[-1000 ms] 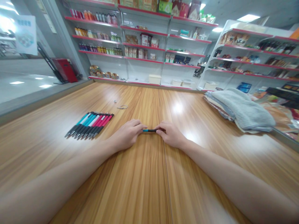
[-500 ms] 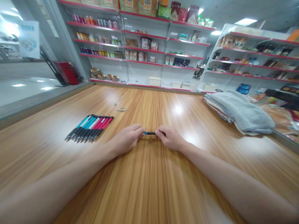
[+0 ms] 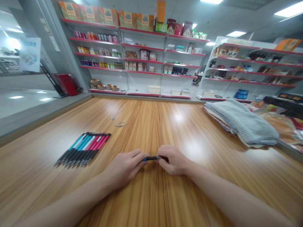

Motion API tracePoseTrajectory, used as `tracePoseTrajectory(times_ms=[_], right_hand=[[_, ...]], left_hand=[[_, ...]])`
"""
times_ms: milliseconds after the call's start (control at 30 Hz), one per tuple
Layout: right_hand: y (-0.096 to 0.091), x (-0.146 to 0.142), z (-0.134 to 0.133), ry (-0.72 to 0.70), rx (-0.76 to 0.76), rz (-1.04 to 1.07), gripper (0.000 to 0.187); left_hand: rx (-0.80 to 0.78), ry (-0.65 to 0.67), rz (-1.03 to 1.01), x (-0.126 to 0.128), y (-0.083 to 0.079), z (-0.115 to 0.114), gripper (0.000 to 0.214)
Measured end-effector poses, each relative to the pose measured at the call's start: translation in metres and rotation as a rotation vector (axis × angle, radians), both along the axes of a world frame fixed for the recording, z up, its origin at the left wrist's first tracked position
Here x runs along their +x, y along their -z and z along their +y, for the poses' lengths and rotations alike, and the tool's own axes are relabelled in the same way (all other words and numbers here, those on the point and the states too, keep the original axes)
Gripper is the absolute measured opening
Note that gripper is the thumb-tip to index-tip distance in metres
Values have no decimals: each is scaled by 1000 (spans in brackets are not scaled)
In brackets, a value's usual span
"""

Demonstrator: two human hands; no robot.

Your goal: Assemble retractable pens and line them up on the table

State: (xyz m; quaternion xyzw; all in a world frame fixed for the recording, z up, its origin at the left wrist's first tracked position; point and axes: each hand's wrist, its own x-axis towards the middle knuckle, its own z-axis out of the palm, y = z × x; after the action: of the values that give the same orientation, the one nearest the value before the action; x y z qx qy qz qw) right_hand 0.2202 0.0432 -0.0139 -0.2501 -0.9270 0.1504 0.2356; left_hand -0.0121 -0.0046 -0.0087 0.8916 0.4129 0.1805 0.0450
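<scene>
A blue and black pen (image 3: 151,158) lies level between my two hands, just above the wooden table (image 3: 151,195). My left hand (image 3: 124,168) pinches its blue end with closed fingers. My right hand (image 3: 172,160) is closed round its black end. To the left, a row of several pens (image 3: 82,148), teal and pink with black grips, lies side by side on the table, apart from my hands.
A small metal spring or ring (image 3: 120,124) and a tiny part (image 3: 113,118) lie farther back on the table. Folded striped cloth (image 3: 243,121) sits at the right. Store shelves (image 3: 142,60) with goods line the back wall.
The view has tilted up, so hands and pens sit lower in the picture. Both hands still hold the same pen, now slightly closer together.
</scene>
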Motion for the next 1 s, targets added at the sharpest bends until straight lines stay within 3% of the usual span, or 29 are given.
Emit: tracePoseTrajectory(times_ms=[200,333,667,1000], right_hand=[[-3,4,-14,-10,51,-38,10],[-3,8,-16,8,86,-40,14],[-5,4,-21,-7,185,-102,15],[-6,-3,-33,21,144,-151,14]], left_hand=[[70,-37,109,11,2,-12,24],[114,-44,71,16,1,-11,21],[38,-104,111,21,-6,-16,29],[31,15,110,14,1,-21,24]])
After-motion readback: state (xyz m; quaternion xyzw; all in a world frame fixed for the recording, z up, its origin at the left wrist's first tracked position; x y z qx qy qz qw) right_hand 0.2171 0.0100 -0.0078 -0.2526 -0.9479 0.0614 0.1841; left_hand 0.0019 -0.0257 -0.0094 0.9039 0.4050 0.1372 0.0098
